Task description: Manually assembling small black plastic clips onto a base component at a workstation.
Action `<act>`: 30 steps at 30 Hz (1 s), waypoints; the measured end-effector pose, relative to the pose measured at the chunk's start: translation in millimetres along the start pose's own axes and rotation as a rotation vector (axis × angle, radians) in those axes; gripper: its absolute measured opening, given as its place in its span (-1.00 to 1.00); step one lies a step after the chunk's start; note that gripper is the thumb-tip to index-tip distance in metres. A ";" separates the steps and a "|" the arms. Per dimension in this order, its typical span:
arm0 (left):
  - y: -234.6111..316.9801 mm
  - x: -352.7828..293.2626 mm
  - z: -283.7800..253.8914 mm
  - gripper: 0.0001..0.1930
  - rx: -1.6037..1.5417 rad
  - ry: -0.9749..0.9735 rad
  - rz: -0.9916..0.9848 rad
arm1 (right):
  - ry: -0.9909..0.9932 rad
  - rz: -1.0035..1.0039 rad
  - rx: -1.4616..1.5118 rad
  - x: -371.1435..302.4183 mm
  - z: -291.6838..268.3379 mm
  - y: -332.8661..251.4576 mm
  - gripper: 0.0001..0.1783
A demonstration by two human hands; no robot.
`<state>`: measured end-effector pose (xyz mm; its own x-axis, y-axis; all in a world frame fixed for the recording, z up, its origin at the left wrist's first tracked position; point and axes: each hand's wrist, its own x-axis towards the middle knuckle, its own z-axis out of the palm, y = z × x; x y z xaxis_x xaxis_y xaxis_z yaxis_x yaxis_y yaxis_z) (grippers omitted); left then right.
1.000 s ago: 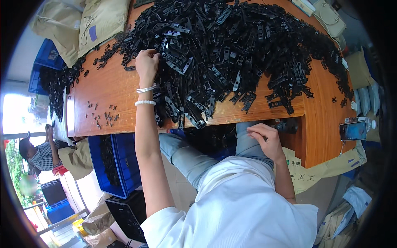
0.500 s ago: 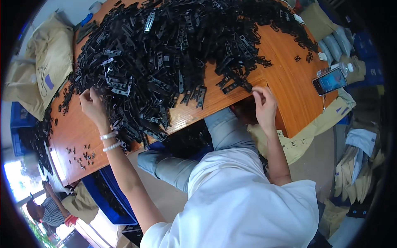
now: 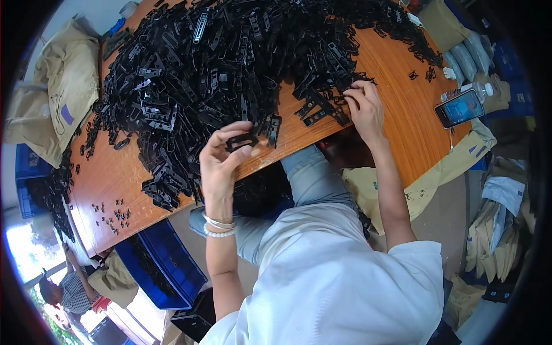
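A broad heap of black plastic clip parts (image 3: 218, 80) covers the wooden table (image 3: 402, 115). Over the table's near edge, my left hand (image 3: 219, 167) has a slotted black clip part (image 3: 241, 141) between thumb and fingers, slightly blurred. Just right of it, several loose clip parts (image 3: 270, 129) lie on the wood. My right hand (image 3: 365, 112) is at the heap's right edge with its fingers bent together, close to a small cluster of black parts (image 3: 322, 109). Whatever sits between those fingertips is too small to make out.
Small metal-looking pieces (image 3: 115, 217) lie scattered at the table's left corner. A phone (image 3: 460, 109) and a clear bottle (image 3: 480, 91) are on the right. Blue bins (image 3: 167, 259) stand below the left edge. Brown sacks (image 3: 72, 86) stand at the far left; another person (image 3: 72, 293) is beyond.
My left hand has moved right from the heap's left side to the near edge and now holds a clip part. My right hand has shifted slightly up, toward the cluster.
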<state>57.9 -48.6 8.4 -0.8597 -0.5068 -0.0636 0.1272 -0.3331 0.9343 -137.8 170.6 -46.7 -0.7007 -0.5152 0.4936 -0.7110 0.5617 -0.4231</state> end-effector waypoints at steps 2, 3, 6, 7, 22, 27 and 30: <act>-10.3 -0.3 4.9 -0.67 -0.094 -0.011 -0.123 | 0.092 -0.022 -0.061 -0.6 -3.0 2.0 -0.89; -15.5 0.4 5.4 -0.64 -0.047 -0.071 -0.092 | 0.093 -0.020 -0.061 -1.1 -4.8 2.6 -0.89; -23.3 -0.8 16.7 -0.57 -0.160 -0.164 -0.185 | 0.171 -0.016 -0.093 -3.9 -11.5 -5.6 -0.91; -28.3 -2.6 19.8 -0.51 -0.212 -0.227 -0.204 | 0.141 0.066 0.078 -6.3 -15.0 -12.9 -0.91; -39.0 -17.4 32.0 -0.61 -0.617 -0.461 -0.574 | -0.233 -0.407 0.639 -0.8 -31.3 -93.0 -0.74; -37.8 -17.9 39.9 -0.66 -0.589 -0.392 -0.526 | -0.138 -0.209 0.684 -9.7 -36.5 -98.9 -0.85; -45.2 -16.9 46.0 -0.68 -0.628 -0.282 -0.515 | -0.193 -0.340 0.521 -25.9 -45.5 -100.0 -0.82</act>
<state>43.9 11.6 -16.7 -0.9657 0.0175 -0.2590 -0.1341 -0.8880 0.4399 -45.8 157.2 17.4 -0.3950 -0.7434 0.5398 -0.7967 -0.0154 -0.6042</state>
